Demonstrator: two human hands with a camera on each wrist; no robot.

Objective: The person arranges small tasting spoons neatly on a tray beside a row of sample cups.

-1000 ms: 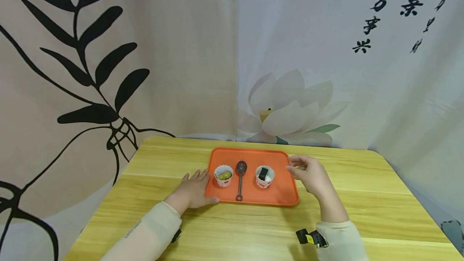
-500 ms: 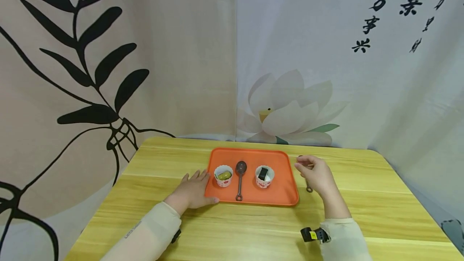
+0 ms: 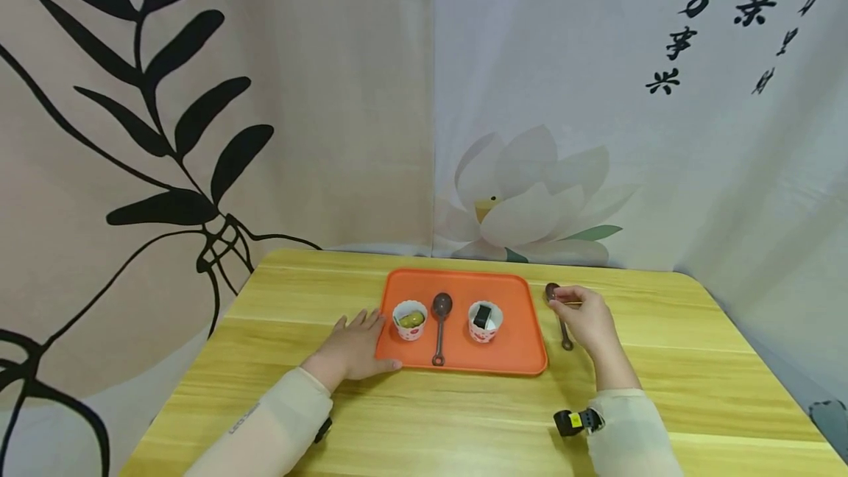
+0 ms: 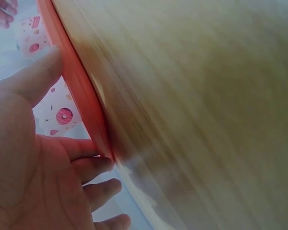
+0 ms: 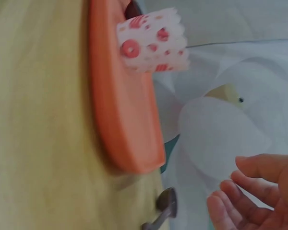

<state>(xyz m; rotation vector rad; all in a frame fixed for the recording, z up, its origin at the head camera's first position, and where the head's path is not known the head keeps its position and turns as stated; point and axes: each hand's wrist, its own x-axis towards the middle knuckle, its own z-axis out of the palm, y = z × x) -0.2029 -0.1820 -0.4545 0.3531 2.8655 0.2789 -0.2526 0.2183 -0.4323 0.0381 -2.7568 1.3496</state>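
My left hand (image 3: 354, 350) rests on the left end of the orange tray (image 3: 517, 355), fingers straight and spread, thumb at the front rim. In the left wrist view the fingertips touch the rim. A dark spoon (image 3: 565, 333) lies on the table just right of the tray, bowl away from me. My right hand (image 3: 584, 315) hovers over that spoon, covering its middle in the head view; in the right wrist view its relaxed fingers are apart from the spoon (image 5: 168, 200) and hold nothing.
On the tray stand a paper cup (image 3: 410, 331) with green-yellow pieces and another paper cup (image 3: 484, 333) with a black-and-white piece. A second spoon (image 3: 440, 330) lies between them. The wooden table (image 3: 464, 425) ends at a printed curtain (image 3: 371, 131) behind.
My right hand has moved right, away from the tray's right rim, and its fingers have come off the spoon, which now shows beneath it. My left hand and the tray have stayed put.
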